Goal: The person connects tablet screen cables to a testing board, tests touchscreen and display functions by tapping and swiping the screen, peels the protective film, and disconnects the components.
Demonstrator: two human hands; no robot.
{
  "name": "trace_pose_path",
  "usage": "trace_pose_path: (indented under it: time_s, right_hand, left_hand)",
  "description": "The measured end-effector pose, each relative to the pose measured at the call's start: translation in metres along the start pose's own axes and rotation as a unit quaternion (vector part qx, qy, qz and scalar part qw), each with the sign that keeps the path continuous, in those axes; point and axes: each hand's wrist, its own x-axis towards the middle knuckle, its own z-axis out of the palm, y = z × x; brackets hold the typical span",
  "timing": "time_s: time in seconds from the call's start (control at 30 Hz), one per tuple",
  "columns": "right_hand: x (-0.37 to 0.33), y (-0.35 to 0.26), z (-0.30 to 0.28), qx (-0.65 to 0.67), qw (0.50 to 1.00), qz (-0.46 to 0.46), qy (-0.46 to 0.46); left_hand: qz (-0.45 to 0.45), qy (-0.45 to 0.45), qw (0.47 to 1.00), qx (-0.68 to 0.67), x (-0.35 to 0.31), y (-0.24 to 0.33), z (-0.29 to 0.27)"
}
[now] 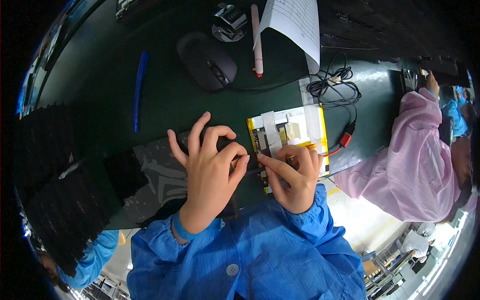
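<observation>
Green tabletop | panel bearing circuit board | right fingers on board

left hand: thumb near forefinger, little finger splayed | right hand: forefinger extended leftward

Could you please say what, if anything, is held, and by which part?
It cannot be told: the bare left hand has thumb near index finger; the bare right hand has its index fingertip at the narrow dark circuit board.
</observation>
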Motion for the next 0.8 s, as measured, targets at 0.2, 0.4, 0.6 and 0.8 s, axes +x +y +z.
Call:
trace_pose_path:
  time_s: [0.2, 0.4, 0.6, 0.8]
  right_hand:
    - [0.001, -0.008, 0.001, -0.094, 0.994, -0.059, 0.004]
    - [-0.007, -0.019, -0.007, 0.115, 0.991, 0.053, 0.039]
    - [-0.014, -0.024, -0.032, 0.285, 0.948, 0.128, 0.056]
    - [-0.018, -0.023, -0.033, 0.556, 0.809, 0.172, 0.081]
  left_hand:
    - [0.004, 0.013, 1.000, 0.001, 0.002, -0.001, 0.001]
    - [0.015, 0.016, 0.999, -0.038, -0.004, 0.001, -0.009]
    - [0.125, 0.015, 0.986, -0.105, -0.004, 0.031, -0.033]
    - [0.138, -0.036, 0.956, -0.257, -0.007, 0.040, -0.021]
